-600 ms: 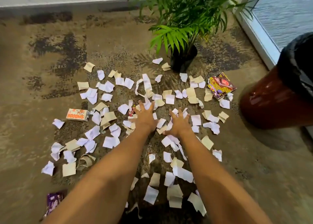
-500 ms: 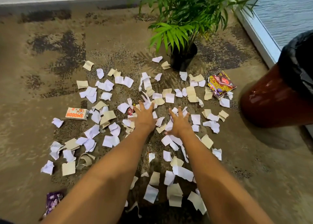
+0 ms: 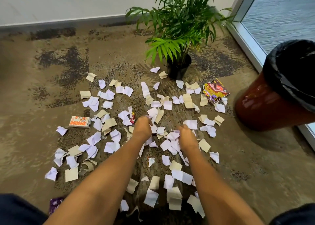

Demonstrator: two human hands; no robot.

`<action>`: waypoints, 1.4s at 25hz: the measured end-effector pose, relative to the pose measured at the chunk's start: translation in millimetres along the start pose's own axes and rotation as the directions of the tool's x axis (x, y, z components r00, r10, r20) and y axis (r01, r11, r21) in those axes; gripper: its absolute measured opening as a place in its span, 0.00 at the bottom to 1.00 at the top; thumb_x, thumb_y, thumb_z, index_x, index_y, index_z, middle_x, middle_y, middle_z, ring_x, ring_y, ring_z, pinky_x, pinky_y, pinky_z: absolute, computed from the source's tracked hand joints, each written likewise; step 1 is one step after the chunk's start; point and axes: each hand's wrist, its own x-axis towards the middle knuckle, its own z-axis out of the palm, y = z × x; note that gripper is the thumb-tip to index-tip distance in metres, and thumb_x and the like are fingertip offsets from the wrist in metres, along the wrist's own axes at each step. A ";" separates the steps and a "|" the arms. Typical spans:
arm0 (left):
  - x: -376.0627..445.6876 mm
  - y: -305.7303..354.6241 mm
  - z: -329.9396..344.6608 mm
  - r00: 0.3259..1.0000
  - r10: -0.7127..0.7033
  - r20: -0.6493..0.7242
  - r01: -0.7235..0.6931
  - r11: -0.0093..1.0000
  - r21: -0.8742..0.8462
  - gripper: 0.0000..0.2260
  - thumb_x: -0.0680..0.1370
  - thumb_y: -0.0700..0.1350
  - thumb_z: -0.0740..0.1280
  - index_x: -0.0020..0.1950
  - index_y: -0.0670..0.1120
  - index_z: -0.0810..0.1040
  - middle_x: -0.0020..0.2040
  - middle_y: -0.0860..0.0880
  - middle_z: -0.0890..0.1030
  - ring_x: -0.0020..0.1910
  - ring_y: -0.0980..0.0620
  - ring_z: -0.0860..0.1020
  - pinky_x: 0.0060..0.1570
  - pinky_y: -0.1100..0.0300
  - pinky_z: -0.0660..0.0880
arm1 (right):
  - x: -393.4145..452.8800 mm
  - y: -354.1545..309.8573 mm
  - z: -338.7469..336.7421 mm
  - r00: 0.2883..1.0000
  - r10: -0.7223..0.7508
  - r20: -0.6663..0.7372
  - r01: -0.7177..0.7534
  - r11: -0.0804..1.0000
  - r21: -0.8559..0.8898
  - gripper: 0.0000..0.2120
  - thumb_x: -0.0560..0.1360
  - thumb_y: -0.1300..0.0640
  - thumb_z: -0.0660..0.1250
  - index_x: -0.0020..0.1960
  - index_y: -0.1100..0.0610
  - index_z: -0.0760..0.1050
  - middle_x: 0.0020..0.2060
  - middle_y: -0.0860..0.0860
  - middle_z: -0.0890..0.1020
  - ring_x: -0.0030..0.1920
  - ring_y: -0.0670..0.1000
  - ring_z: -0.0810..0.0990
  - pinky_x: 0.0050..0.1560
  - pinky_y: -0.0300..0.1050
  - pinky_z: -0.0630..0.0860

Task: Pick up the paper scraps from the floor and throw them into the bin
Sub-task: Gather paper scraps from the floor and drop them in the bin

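Note:
Several white and beige paper scraps (image 3: 109, 122) lie scattered over the brown carpet in the middle of the view. My left hand (image 3: 142, 127) is down on the pile with its fingers curled around white scraps. My right hand (image 3: 185, 136) is beside it, also closed on crumpled white scraps. The bin (image 3: 265, 105), dark red with a black liner, stands at the right, leaning in the wide-angle view, about an arm's length from my right hand.
A potted palm (image 3: 179, 66) stands just behind the scraps. An orange-white carton (image 3: 79, 121) lies left, a colourful snack packet (image 3: 215, 90) near the bin, a small red wrapper (image 3: 132, 118) by my left hand, a purple wrapper (image 3: 55, 204) near my knee. Window frame at right.
Both hands were flat with fingers spread on the scraps; now the fingers have closed and gathered paper into each fist.

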 end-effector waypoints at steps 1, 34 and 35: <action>-3.2 1.0 -3.8 1.000 -0.028 0.007 0.028 0.999 -0.044 0.14 0.74 0.29 0.64 0.52 0.40 0.84 0.70 0.41 0.74 0.64 0.44 0.76 0.57 0.56 0.75 | -4.5 0.6 -0.1 1.000 -0.007 -0.011 0.007 1.000 -0.006 0.20 0.74 0.71 0.61 0.64 0.58 0.75 0.60 0.57 0.75 0.55 0.59 0.79 0.52 0.49 0.77; -45.4 157.9 -61.7 0.999 -0.025 0.042 0.048 0.679 -0.732 0.09 0.69 0.35 0.76 0.47 0.45 0.84 0.55 0.39 0.83 0.34 0.50 0.79 0.30 0.66 0.72 | -3.2 89.6 -275.4 0.435 0.404 -0.805 0.093 0.869 0.487 0.20 0.78 0.57 0.62 0.68 0.60 0.68 0.67 0.56 0.69 0.71 0.53 0.65 0.73 0.42 0.60; -46.3 161.6 -64.4 0.999 -0.036 0.014 0.034 0.669 -0.743 0.08 0.70 0.36 0.76 0.48 0.45 0.85 0.54 0.39 0.83 0.31 0.53 0.76 0.27 0.67 0.69 | -6.9 71.9 -263.3 0.414 0.341 -0.844 0.225 0.860 0.458 0.17 0.77 0.57 0.63 0.65 0.60 0.71 0.63 0.55 0.73 0.66 0.50 0.70 0.69 0.37 0.63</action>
